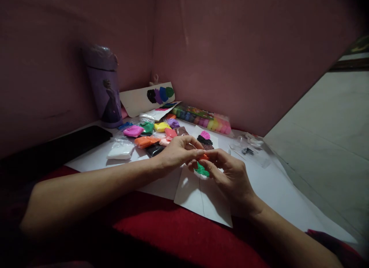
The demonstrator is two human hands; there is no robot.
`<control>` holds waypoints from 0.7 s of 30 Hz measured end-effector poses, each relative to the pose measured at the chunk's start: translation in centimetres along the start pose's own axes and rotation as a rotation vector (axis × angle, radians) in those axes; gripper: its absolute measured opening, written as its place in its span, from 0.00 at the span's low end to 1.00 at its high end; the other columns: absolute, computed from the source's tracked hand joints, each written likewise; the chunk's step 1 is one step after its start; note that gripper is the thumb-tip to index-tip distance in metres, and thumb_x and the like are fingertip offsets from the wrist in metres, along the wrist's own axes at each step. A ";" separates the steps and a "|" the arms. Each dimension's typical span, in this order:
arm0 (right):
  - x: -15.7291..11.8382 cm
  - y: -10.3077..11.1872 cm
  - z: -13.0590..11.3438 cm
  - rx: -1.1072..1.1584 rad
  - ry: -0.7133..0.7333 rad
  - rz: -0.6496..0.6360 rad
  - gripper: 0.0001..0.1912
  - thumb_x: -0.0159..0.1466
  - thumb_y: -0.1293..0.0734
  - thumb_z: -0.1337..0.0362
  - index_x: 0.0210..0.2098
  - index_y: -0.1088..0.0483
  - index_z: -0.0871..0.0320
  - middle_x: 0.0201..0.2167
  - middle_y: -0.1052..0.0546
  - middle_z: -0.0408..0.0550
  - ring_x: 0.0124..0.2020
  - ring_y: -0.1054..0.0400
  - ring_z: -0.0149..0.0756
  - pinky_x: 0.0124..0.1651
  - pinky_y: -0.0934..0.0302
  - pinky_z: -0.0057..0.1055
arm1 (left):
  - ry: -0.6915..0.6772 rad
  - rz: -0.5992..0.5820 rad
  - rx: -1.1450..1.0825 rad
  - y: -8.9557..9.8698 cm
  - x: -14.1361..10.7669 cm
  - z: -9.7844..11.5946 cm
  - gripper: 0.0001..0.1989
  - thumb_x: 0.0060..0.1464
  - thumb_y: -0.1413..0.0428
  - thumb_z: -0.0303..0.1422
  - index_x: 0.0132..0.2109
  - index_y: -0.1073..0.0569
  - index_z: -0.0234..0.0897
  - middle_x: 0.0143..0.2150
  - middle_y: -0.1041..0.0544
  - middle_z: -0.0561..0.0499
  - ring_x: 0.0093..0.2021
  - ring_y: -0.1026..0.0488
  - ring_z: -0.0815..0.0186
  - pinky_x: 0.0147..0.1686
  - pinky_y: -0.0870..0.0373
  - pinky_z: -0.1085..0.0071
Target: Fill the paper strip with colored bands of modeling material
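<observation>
Dim pink walls meet in a corner behind a low white sheet (271, 183) spread over a red cloth (161, 225). At the middle of the sheet, both hands come together over a white card (201, 201). The left hand (175, 153) and the right hand (230, 179) each pinch a small orange clay piece (204, 157) between thumb and fingertips; the other fingers curl loosely. Just under the pinch, the card carries a green clay patch (201, 170), with black and pink clay patches (205, 138) further up it.

Toward the sheet's far left edge lie small bags of coloured clay (147, 133), a white bag (120, 151) among them. A long tray of clay colours (201, 120) rests along the far edge against the wall, beside a purple bottle (104, 87). A black phone (66, 145) lies at the left edge.

The step in hand looks like shaping the orange piece; setting it on the card would call for a gentle, exact press beside the green.
</observation>
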State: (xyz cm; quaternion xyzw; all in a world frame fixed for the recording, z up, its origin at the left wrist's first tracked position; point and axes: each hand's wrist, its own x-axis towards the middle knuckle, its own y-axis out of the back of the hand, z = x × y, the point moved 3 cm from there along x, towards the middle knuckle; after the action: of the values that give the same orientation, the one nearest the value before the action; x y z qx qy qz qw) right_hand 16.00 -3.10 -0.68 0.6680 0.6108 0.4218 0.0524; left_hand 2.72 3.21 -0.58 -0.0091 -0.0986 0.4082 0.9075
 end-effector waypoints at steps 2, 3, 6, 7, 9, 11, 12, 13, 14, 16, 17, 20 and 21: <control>0.0 0.1 0.1 -0.012 0.007 0.020 0.06 0.62 0.35 0.63 0.37 0.29 0.58 0.33 0.21 0.50 0.30 0.28 0.35 0.34 0.34 0.33 | 0.024 0.030 0.013 0.1 0.0 0.0 0.10 0.51 0.43 0.35 0.33 0.32 0.30 0.22 0.28 0.52 0.20 0.31 0.73 0.22 0.36 0.76; 0.0 0.1 0.1 -0.015 0.009 0.029 0.06 0.62 0.35 0.63 0.37 0.29 0.58 0.33 0.22 0.50 0.30 0.28 0.36 0.34 0.33 0.33 | 0.035 0.040 0.024 0.1 0.0 0.1 0.11 0.51 0.43 0.35 0.32 0.32 0.30 0.23 0.28 0.52 0.20 0.31 0.73 0.22 0.36 0.76; -0.1 0.2 0.1 -0.018 0.018 0.054 0.05 0.62 0.35 0.64 0.36 0.29 0.57 0.31 0.22 0.49 0.30 0.29 0.35 0.34 0.34 0.33 | 0.057 0.021 0.050 0.1 0.0 0.1 0.12 0.50 0.41 0.35 0.32 0.30 0.29 0.23 0.28 0.51 0.20 0.31 0.74 0.23 0.35 0.77; -0.1 0.2 0.1 -0.023 0.019 0.054 0.05 0.62 0.35 0.64 0.36 0.29 0.57 0.31 0.23 0.48 0.30 0.29 0.35 0.34 0.34 0.33 | 0.060 -0.002 0.049 0.1 0.1 0.1 0.11 0.48 0.40 0.35 0.32 0.30 0.28 0.23 0.27 0.51 0.20 0.32 0.74 0.23 0.35 0.77; -0.1 0.2 0.0 -0.031 0.018 0.045 0.04 0.61 0.35 0.65 0.35 0.29 0.57 0.31 0.23 0.48 0.29 0.30 0.35 0.34 0.34 0.34 | 0.055 -0.042 0.036 0.0 0.1 0.0 0.11 0.46 0.39 0.33 0.33 0.29 0.28 0.24 0.27 0.51 0.20 0.32 0.74 0.23 0.35 0.76; -0.1 0.2 0.0 -0.028 0.013 0.032 0.04 0.61 0.36 0.66 0.35 0.29 0.57 0.30 0.23 0.48 0.29 0.29 0.35 0.35 0.34 0.34 | 0.045 -0.059 0.024 -0.1 0.1 0.0 0.09 0.46 0.39 0.31 0.33 0.29 0.27 0.23 0.27 0.51 0.20 0.32 0.74 0.22 0.35 0.76; 0.0 0.2 0.1 -0.021 0.011 0.029 0.04 0.61 0.35 0.66 0.35 0.29 0.57 0.30 0.23 0.48 0.30 0.29 0.35 0.35 0.33 0.34 | 0.041 -0.056 0.025 -0.1 0.1 0.0 0.08 0.47 0.40 0.29 0.32 0.29 0.28 0.22 0.28 0.52 0.20 0.32 0.74 0.22 0.35 0.76; 0.0 0.1 0.1 -0.013 0.010 0.029 0.04 0.61 0.35 0.65 0.36 0.29 0.57 0.30 0.23 0.48 0.30 0.29 0.35 0.35 0.33 0.34 | 0.037 -0.047 0.033 -0.1 0.1 0.0 0.06 0.47 0.41 0.28 0.32 0.30 0.28 0.20 0.28 0.52 0.20 0.32 0.74 0.22 0.36 0.76; 0.0 0.1 0.2 -0.004 0.010 0.026 0.04 0.61 0.35 0.65 0.36 0.29 0.57 0.30 0.23 0.48 0.30 0.29 0.35 0.35 0.33 0.34 | 0.036 -0.036 0.046 -0.1 0.1 0.0 0.05 0.48 0.42 0.26 0.32 0.30 0.28 0.19 0.29 0.53 0.19 0.32 0.74 0.22 0.36 0.77; 0.0 0.1 0.4 0.015 0.007 0.015 0.05 0.61 0.35 0.64 0.37 0.29 0.57 0.31 0.23 0.48 0.31 0.29 0.35 0.35 0.33 0.34 | 0.039 0.006 0.080 -0.1 0.2 0.1 0.03 0.48 0.43 0.24 0.32 0.30 0.28 0.18 0.30 0.54 0.18 0.33 0.74 0.20 0.36 0.77; 0.0 0.0 0.4 0.023 0.004 0.009 0.05 0.62 0.36 0.64 0.37 0.29 0.57 0.32 0.23 0.48 0.31 0.29 0.35 0.35 0.33 0.34 | 0.043 0.032 0.098 -0.1 0.2 0.1 0.02 0.48 0.43 0.24 0.31 0.30 0.28 0.18 0.30 0.54 0.17 0.33 0.74 0.19 0.36 0.77; 0.0 0.0 0.3 0.026 -0.010 0.012 0.06 0.63 0.36 0.63 0.37 0.28 0.57 0.33 0.22 0.49 0.31 0.29 0.35 0.35 0.34 0.33 | 0.064 0.089 0.130 0.1 0.3 0.0 0.03 0.48 0.43 0.23 0.30 0.31 0.28 0.18 0.29 0.54 0.16 0.33 0.74 0.18 0.35 0.77; 0.0 0.1 0.2 0.017 -0.015 0.025 0.06 0.62 0.36 0.63 0.37 0.28 0.57 0.32 0.22 0.48 0.31 0.29 0.35 0.35 0.34 0.33 | 0.068 0.089 0.131 0.1 0.3 0.0 0.03 0.49 0.43 0.23 0.30 0.31 0.28 0.18 0.29 0.54 0.17 0.32 0.74 0.18 0.35 0.77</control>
State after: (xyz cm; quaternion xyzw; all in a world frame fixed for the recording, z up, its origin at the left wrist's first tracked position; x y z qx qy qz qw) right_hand 16.22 -3.06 -0.80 0.6791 0.6057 0.4122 0.0458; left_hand 2.83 3.54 -0.55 0.0322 -0.0403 0.4531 0.8900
